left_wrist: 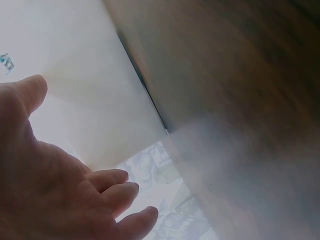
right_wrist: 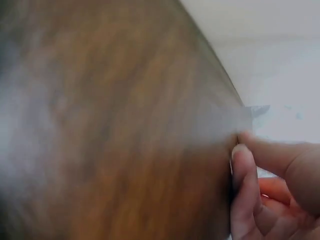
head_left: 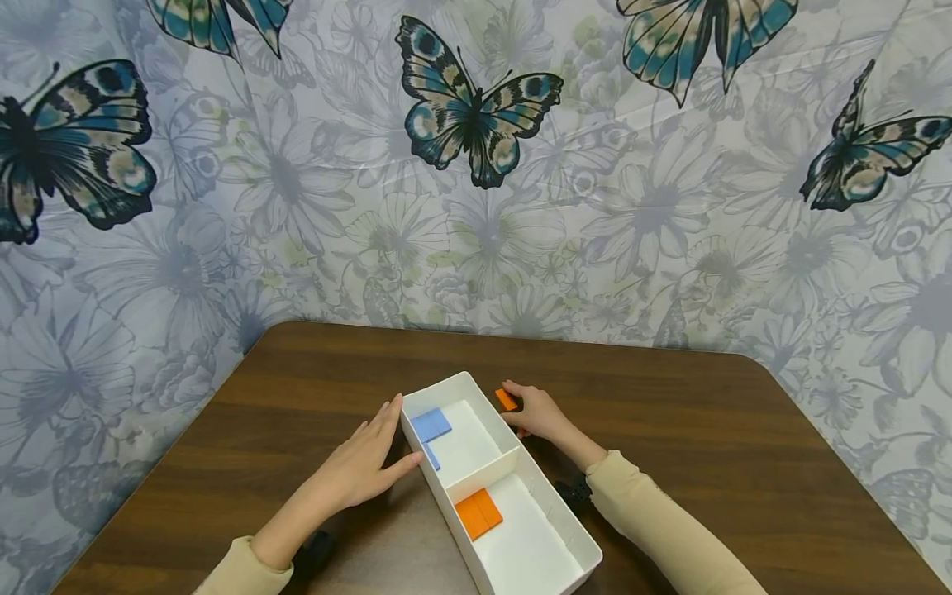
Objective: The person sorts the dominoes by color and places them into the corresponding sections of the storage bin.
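A white two-compartment box [head_left: 546,483] lies slantwise on the table. My left hand [head_left: 357,463] rests against its left wall, fingers extended and thumb at the rim; the left wrist view shows the same hand [left_wrist: 65,185] beside the white wall. Just beyond the box's right wall, my right hand [head_left: 541,413] pinches a small orange tile [head_left: 506,400] between thumb and fingers. That tile cannot be made out in the right wrist view, where the hand [right_wrist: 270,190] has thumb and finger together. Blue tiles [head_left: 431,424] lie in the far compartment, orange tiles [head_left: 479,514] in the near one.
A divider [head_left: 485,475] separates the two compartments. The brown wooden table [head_left: 684,413] extends on both sides of the box. Behind it hangs a cloth [head_left: 491,248] printed with butterflies and flowers.
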A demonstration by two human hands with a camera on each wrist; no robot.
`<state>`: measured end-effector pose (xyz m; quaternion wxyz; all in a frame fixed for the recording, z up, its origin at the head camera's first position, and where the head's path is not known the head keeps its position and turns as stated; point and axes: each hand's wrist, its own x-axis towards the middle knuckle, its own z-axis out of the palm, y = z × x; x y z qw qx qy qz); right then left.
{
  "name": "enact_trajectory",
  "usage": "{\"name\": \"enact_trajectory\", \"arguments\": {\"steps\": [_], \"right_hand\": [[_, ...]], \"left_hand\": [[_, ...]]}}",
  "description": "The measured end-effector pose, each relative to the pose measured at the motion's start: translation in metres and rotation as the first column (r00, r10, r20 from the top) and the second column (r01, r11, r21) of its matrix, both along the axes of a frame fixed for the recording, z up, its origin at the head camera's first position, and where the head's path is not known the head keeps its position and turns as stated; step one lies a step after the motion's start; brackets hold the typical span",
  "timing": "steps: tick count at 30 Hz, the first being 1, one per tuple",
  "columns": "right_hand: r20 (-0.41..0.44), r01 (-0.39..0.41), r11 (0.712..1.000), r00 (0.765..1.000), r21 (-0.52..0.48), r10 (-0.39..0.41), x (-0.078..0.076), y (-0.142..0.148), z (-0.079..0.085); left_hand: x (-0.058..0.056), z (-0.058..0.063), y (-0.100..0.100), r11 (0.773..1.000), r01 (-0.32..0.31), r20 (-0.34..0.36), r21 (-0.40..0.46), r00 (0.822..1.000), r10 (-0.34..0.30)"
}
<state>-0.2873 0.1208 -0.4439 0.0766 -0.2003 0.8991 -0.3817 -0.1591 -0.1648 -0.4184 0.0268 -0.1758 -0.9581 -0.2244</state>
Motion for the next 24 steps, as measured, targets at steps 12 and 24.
{"name": "enact_trajectory", "arguments": {"steps": [12,24], "right_hand": [[-0.065,0.154,0.984,0.985,-0.088,-0.160,0.003,0.009,0.002],[-0.099,0.207,0.973,0.971,-0.098,-0.217,0.003,0.014,-0.001]], "left_hand": [[0.000,0.003,0.001,1.000,0.015,-0.002,0.008,1.000,-0.014],[0.001,0.001,-0.001,1.000,0.009,0.001,0.012,1.000,-0.009]]}}
